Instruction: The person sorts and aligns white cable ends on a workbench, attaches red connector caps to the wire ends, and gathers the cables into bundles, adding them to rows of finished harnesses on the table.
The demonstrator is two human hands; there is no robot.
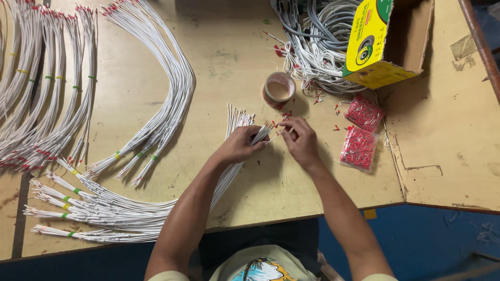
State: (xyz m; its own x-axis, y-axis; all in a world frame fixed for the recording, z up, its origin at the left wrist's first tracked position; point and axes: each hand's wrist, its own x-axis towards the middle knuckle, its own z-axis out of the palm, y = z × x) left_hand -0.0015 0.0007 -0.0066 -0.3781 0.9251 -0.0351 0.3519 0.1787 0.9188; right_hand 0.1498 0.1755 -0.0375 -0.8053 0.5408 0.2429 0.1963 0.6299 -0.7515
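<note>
My left hand (240,144) grips a bundle of thin white wires (235,120) near their bare ends, the rest of the bundle trailing down-left under my forearm. My right hand (299,139) pinches a small red ferrule (276,125) at the tip of one wire. The two hands nearly touch over the wooden table (229,62). Loose red ferrules (337,109) lie scattered just beyond my right hand.
Two clear bags of red ferrules (359,145) lie right of my hands. A tape roll (278,88) stands behind them. A yellow cardboard box (385,41) sits over a tangle of white wire. Tied wire bundles (166,88) cover the table's left; the table edge is near me.
</note>
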